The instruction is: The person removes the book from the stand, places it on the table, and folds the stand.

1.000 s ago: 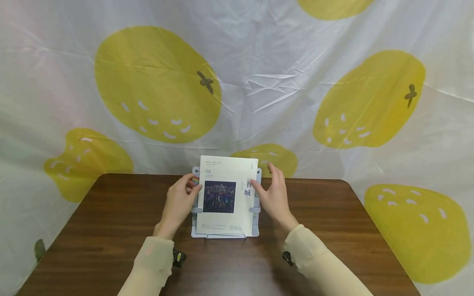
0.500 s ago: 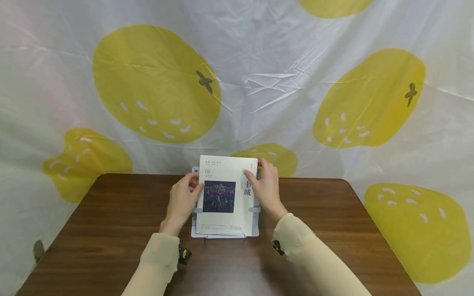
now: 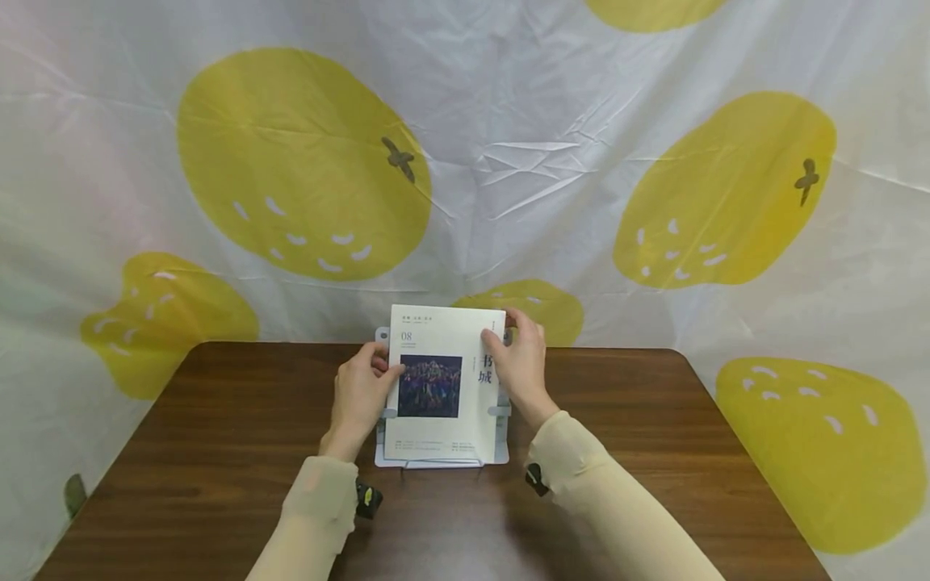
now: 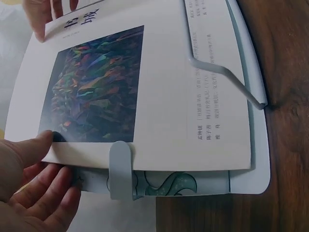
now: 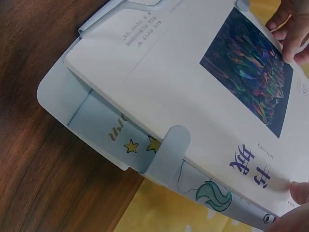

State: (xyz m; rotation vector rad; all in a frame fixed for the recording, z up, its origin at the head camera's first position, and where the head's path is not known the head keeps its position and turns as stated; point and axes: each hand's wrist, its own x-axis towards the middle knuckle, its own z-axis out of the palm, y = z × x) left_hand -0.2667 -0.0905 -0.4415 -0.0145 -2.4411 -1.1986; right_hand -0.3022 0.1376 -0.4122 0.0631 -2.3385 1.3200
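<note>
A white softcover book (image 3: 436, 386) with a dark square picture leans upright on a pale blue book stand (image 3: 501, 453). My left hand (image 3: 358, 393) pinches the book's left edge, thumb on the cover and fingers behind; the left wrist view has the thumb (image 4: 36, 147) at the picture's corner. On the upper right edge, my right hand (image 3: 525, 363) holds the book, its thumb over the cover and its other fingers behind. A side clip (image 4: 120, 169) of the stand overlaps the cover, and so does the opposite clip (image 5: 170, 152). A bent bar (image 4: 222, 70) crosses the lower cover.
The stand rests on a dark brown wooden table (image 3: 240, 452), near its far edge. Behind hangs a white cloth (image 3: 494, 202) printed with big yellow fruit. A small black device (image 3: 368, 500) is at the left wrist, another (image 3: 536, 479) at the right.
My right hand has moved left and closed round the book's upper right edge. The left hand has shifted slightly right, its thumb further over the cover. Book and stand have stayed in place.
</note>
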